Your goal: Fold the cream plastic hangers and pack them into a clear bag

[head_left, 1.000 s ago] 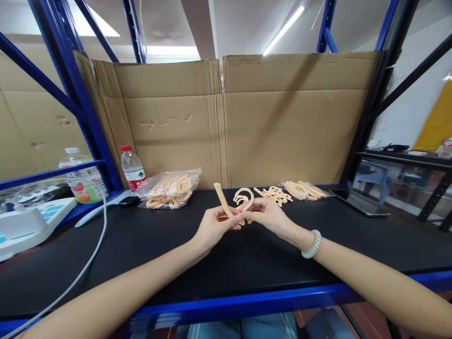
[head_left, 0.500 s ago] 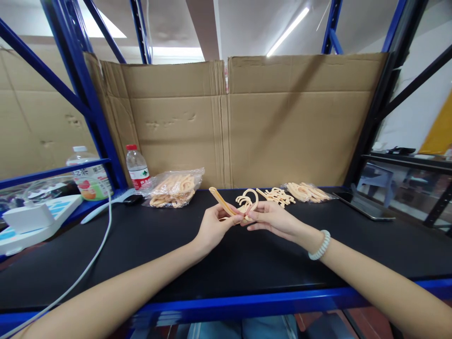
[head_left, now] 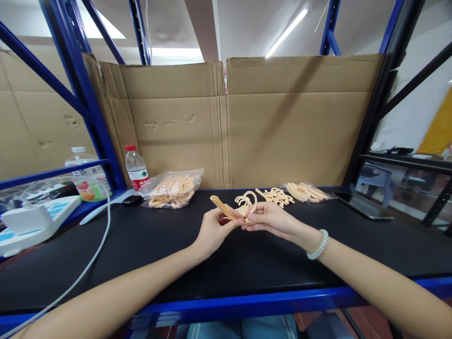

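Note:
Both my hands meet above the middle of the black tabletop, fingertips touching or nearly so. My left hand (head_left: 215, 234) is closed on a long cream-coloured strip (head_left: 220, 205) that slants up and to the left. Between the thumb and fingers of my right hand (head_left: 275, 219) is a cream-coloured piece with curved, rib-like prongs (head_left: 254, 201), its curls standing above the fingertips. Fingers hide the spot where strip and curved piece come together, so I cannot tell whether they are joined. Just behind the right hand lies a loose heap of small cream-coloured pieces (head_left: 278, 197).
Clear bags of cream-coloured pieces lie at back left (head_left: 174, 188) and back right (head_left: 306, 192). A red-capped bottle (head_left: 137, 169) and a dark-ended brush-like tool (head_left: 106, 206) are at left, near a white cable (head_left: 100, 249). A dark flat device (head_left: 363, 206) lies right. Cardboard (head_left: 300, 127) walls the back.
The strip in my left hand has tipped lower, and my right fingers have drawn closer together around the curved piece. Elsewhere the table looks the same.

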Available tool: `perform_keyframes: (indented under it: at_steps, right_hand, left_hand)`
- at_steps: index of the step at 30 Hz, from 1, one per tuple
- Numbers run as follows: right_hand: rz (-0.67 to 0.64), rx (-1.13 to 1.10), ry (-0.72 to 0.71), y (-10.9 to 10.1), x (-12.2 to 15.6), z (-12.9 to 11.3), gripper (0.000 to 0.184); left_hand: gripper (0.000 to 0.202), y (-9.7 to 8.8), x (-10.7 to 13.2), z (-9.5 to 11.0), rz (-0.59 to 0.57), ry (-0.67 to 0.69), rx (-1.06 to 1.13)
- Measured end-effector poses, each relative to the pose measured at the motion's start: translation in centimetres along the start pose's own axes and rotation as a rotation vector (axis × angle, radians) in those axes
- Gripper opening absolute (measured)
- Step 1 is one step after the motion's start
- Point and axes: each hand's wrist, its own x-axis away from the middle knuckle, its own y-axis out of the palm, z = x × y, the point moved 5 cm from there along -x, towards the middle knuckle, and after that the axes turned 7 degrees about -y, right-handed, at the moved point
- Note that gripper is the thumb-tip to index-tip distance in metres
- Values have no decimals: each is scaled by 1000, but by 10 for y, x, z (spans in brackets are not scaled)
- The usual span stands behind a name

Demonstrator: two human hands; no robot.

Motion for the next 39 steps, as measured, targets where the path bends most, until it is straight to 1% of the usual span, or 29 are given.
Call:
perform_keyframes:
  at_steps: [4, 10, 14, 17, 22, 30, 34, 36, 39]
  right_hand:
    - [14, 12, -33, 2, 0, 1, 29]
    - [-10, -30, 17, 3, 1, -2, 28]
    - [-4, -41, 16, 1, 1, -1, 29]
    - [16, -21, -25, 1, 1, 0, 31]
    - [76, 26, -135, 4, 0, 2, 34]
    - [163, 142, -281, 5, 0, 1, 31]
    - [198, 191, -367, 8, 0, -2, 30]
    - [200, 179, -371, 9, 0, -2, 31]
    - [199, 172, -339, 8, -1, 0, 31]
  left_hand:
    - [22, 3, 1, 0, -14, 24, -19]
    - [17, 2, 1, 2, 3, 56, -12]
    - [19, 1, 2, 3, 13, 51, -26]
    - [19, 1, 3, 2, 5, 65, -24]
    - [18, 1, 2, 0, 5, 72, -25]
    - [22, 0, 0, 0, 33, -18, 29]
    - [25, 1, 1, 1, 65, -27, 47]
    - [27, 1, 1, 1, 83, -35, 69]
    - [28, 0, 0, -1, 96, -55, 108]
